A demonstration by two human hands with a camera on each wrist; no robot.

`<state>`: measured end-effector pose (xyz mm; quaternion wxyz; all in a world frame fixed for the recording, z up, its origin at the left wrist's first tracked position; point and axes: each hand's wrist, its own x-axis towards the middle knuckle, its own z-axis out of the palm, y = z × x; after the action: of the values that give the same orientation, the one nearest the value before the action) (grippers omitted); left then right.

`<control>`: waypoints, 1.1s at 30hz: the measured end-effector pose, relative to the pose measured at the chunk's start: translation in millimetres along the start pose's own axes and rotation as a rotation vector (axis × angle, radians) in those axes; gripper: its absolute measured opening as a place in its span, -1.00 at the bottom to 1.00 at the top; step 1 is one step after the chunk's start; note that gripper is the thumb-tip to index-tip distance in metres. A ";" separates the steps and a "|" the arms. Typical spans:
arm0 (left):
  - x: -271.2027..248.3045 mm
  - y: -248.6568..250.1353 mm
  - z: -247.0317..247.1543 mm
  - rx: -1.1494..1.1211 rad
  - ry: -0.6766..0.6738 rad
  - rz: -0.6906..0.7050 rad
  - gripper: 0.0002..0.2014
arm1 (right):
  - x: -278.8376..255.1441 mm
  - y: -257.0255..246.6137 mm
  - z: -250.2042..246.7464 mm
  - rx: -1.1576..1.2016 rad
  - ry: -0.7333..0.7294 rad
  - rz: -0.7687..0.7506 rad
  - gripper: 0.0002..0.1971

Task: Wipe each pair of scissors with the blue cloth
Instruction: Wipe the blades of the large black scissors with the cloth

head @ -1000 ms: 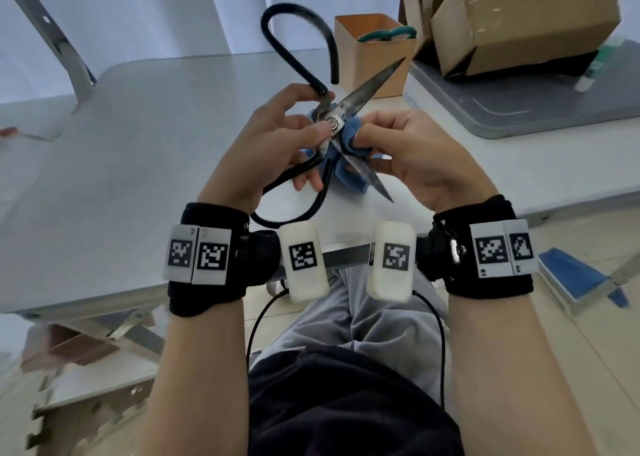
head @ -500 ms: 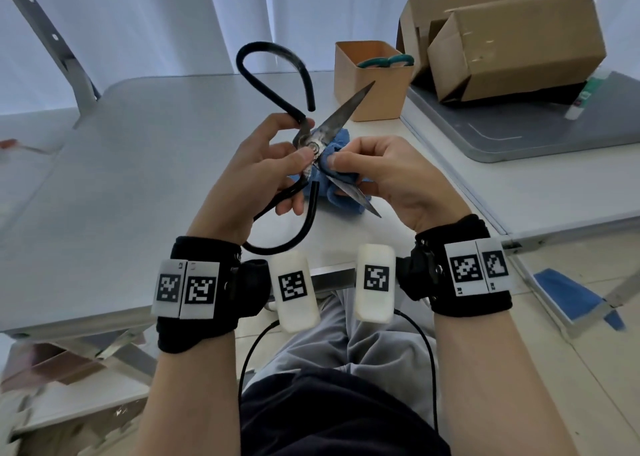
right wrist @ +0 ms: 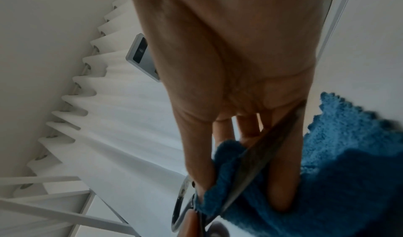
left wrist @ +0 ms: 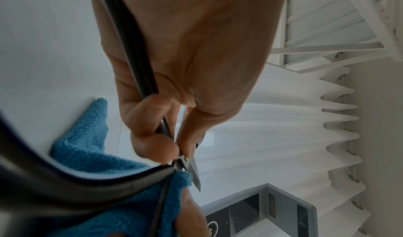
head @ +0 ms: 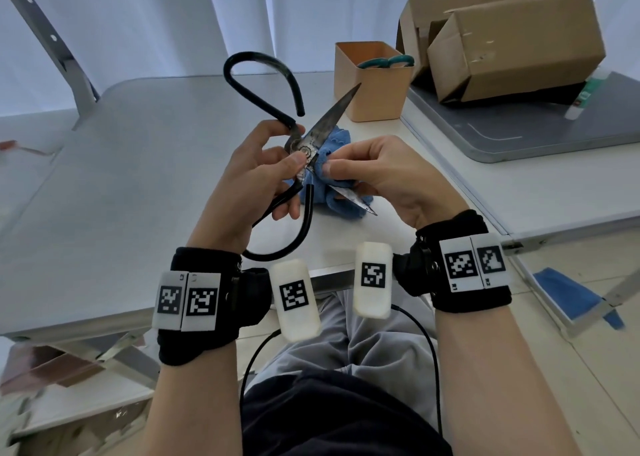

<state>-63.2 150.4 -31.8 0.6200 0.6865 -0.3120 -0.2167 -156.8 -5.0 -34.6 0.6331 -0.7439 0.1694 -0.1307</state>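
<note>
- Left hand (head: 256, 175) gripped the opened black-handled scissors (head: 313, 144) near the pivot.
- Right hand (head: 384, 175) pinched the blue cloth (head: 320, 196) around the lower blade.

- Pale grey folding table (head: 104, 178) with metal legs, lit by daylight.
- White pleated curtains (head: 156, 16) across the back wall.
- Second grey table (head: 554, 133) adjoining at right, carrying brown cardboard boxes (head: 512, 43).
- Light tiled floor (head: 588, 369).
</note>
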 end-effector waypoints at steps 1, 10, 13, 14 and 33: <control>-0.3 -0.3 -0.4 -0.001 0.008 0.004 -0.77 | 0.5 0.0 0.8 -0.005 -0.012 -0.006 -0.99; -0.9 -4.6 -3.3 -0.019 0.039 0.012 -0.78 | -0.7 0.9 0.1 -0.117 -0.049 -0.011 -0.90; -1.3 -5.0 -4.0 -0.016 0.035 0.015 -0.78 | 0.0 2.5 0.4 -0.117 -0.039 -0.016 -0.83; -1.3 -5.1 -4.9 -0.015 0.034 0.014 -0.78 | -0.1 3.4 -0.2 -0.115 -0.042 -0.015 -0.83; -0.7 -9.5 -12.1 -0.024 0.091 0.010 -0.78 | 1.0 4.7 3.6 0.082 0.023 -0.068 -0.81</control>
<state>-53.9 159.8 -39.6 0.6429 0.6864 -0.2846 -0.1860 -154.9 -2.8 -39.9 0.6562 -0.7211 0.1458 -0.1678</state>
